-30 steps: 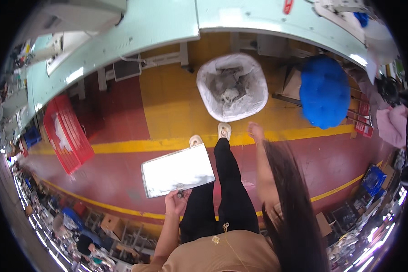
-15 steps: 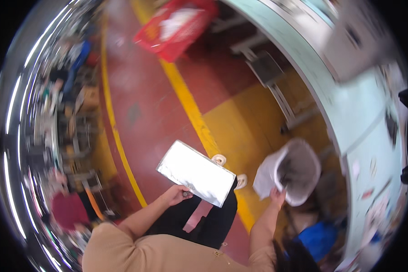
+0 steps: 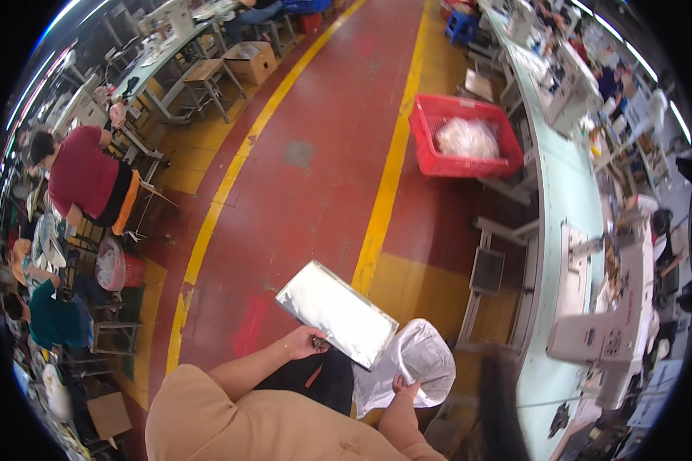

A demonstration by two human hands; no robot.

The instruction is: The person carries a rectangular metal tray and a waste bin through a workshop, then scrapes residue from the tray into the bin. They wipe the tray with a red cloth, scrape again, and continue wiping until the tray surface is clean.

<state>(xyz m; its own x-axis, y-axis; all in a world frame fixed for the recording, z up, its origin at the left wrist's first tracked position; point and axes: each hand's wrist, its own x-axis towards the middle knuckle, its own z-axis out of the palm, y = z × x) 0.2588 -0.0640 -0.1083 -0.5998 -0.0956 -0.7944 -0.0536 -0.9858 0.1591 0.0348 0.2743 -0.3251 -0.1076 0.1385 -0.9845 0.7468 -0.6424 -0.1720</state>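
My left hand is closed on the near edge of a flat, rectangular tray with a bright white, shiny face and a thin darker rim. The tray is tilted in front of my body, over my dark-clad lap or legs. My right hand grips the rim of a white sack whose round mouth gapes upward. The sack hangs just right of the tray, its left side close to the tray's lower right corner. What lies inside the sack I cannot make out.
A red crate holding a clear plastic bag stands ahead on the right, beside a long pale-green workbench with sewing machines. Yellow lines edge the red floor aisle. Seated people, stools and a cardboard box are on the left.
My view has swung to the right along the aisle. The white sack, in my right hand, has come in closer to the tray and my body. My left hand keeps its hold on the tray.
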